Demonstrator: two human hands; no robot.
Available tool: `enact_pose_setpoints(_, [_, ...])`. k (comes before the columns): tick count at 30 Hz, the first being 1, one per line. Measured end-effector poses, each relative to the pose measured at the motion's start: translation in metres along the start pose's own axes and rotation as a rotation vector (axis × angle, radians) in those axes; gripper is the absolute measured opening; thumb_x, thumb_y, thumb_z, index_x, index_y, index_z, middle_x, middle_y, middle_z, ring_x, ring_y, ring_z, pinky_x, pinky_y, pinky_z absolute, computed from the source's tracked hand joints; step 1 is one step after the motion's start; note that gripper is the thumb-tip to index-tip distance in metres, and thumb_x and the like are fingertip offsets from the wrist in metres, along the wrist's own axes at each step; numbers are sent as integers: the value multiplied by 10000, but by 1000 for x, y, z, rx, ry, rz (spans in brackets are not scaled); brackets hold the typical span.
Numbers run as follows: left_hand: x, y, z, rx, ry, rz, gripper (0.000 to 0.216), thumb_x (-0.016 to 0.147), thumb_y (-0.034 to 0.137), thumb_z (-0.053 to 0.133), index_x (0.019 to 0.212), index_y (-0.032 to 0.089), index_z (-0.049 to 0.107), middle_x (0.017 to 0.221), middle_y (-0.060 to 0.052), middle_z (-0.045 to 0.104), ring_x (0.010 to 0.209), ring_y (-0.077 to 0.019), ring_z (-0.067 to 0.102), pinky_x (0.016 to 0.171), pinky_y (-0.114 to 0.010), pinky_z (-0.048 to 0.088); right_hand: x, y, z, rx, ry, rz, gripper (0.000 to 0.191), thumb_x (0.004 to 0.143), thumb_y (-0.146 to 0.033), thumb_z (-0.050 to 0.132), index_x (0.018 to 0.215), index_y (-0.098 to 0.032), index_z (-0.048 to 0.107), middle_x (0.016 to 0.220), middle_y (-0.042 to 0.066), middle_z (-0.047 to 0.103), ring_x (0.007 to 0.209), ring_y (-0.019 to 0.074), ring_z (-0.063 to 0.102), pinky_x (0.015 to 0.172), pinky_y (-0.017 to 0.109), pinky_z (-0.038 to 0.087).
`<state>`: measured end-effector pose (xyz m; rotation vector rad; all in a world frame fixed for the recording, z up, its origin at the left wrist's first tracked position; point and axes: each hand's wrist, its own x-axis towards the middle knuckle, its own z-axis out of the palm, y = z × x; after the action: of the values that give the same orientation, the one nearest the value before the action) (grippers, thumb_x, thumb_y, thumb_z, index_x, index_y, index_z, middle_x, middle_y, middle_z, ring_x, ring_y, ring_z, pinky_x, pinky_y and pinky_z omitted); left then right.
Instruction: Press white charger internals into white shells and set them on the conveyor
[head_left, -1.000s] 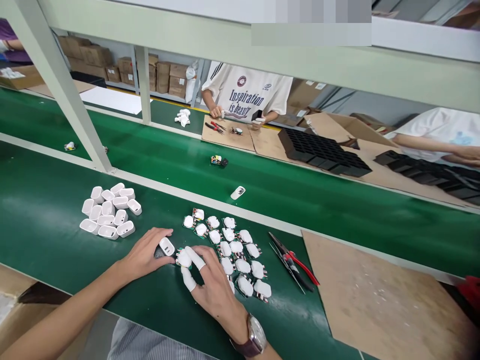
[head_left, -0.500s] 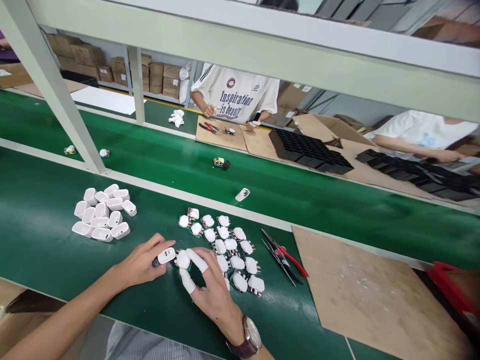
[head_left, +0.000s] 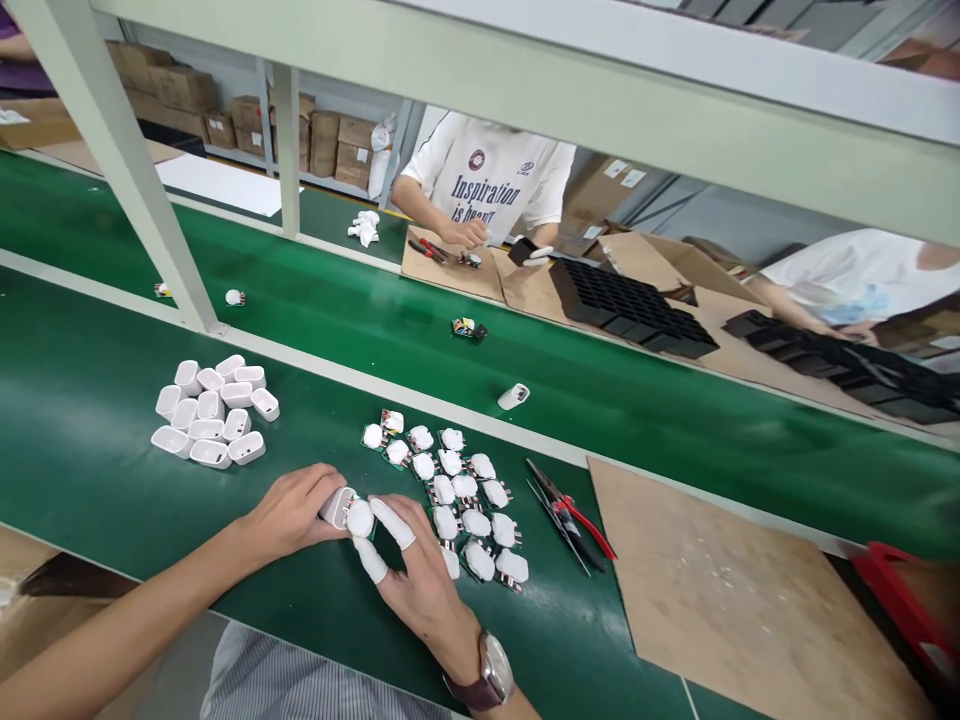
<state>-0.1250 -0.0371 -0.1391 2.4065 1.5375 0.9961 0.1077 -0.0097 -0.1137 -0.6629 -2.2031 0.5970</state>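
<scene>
While the left hand (head_left: 289,515) grips a white casing (head_left: 334,508), the right hand (head_left: 426,580) — grip closed on a white-topped board (head_left: 360,519) — is beside it, over the near tabletop (head_left: 319,600).

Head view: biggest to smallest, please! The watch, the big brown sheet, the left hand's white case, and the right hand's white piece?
1. Brown sheet
2. Watch
3. White case and white piece: too alike to rank

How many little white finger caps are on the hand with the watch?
2: the forefinger cap and the thumb cap, both on the right hand. Its other fingertips are out of sight, so more may be hidden.
</scene>
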Motion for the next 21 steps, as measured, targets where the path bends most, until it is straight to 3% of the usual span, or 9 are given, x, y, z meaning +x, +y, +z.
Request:
enact_pose_setpoints(12, [2,1,-2,115,32,110,388,1031,526,566,1128,151,575,997,-122,695,851,-258,702,754,-382,591,3,-2,0,-96,-139,-1,641,999,-95,594,1577,-222,349,1303,143,629,1237,294,591,1018,516,594])
enact_pose_setpoints(21, [0,-2,1,90,-16,95,401,1041,531,541,1145,148,600,1013,-124,690,899,-265,680,800,-397,571,15,-11,-3,-201,-237,-13,601,1011,-114,521,1581,-198,348,1283,159,636,1169,330,613,960,535,623])
